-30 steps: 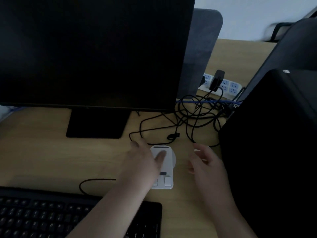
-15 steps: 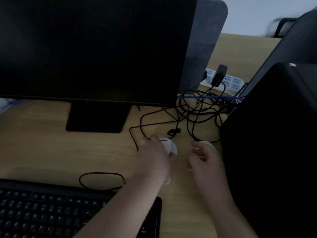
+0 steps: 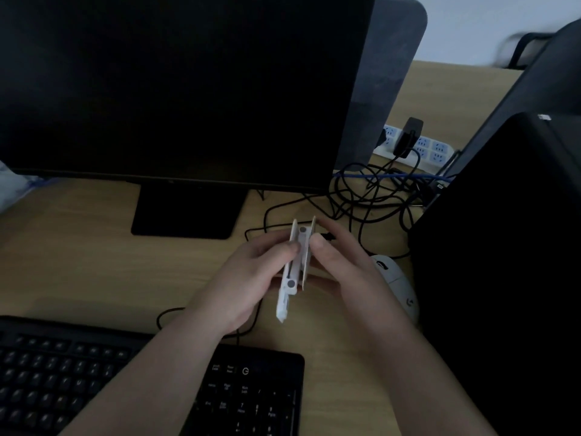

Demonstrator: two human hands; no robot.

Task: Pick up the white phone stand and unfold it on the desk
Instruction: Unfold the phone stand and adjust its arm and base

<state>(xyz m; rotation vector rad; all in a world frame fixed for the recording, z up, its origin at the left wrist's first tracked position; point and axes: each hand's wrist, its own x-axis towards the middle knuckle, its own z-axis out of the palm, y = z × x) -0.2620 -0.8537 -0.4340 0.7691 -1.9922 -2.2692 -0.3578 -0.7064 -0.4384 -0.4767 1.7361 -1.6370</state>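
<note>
The white phone stand [image 3: 297,262] is lifted off the wooden desk [image 3: 78,262] and turned on edge, so I see its side with two grey hinge discs. Its two plates stand slightly apart at the top. My left hand [image 3: 248,278] grips the left plate with the thumb on its edge. On the other side, my right hand [image 3: 339,265] holds the right plate, thumb pressed near the top. Both hands hover in front of the monitor foot, above the keyboard's right end.
A large dark monitor [image 3: 176,89] fills the back. A black keyboard [image 3: 151,382] lies at the front. A white mouse [image 3: 396,284] sits right of my hands beside a black computer case [image 3: 503,262]. Tangled cables [image 3: 371,196] and a power strip [image 3: 421,149] lie behind.
The stand lay flat on the desk under my left hand. Now both hands hold it raised and on edge, and my right hand has left the mouse.
</note>
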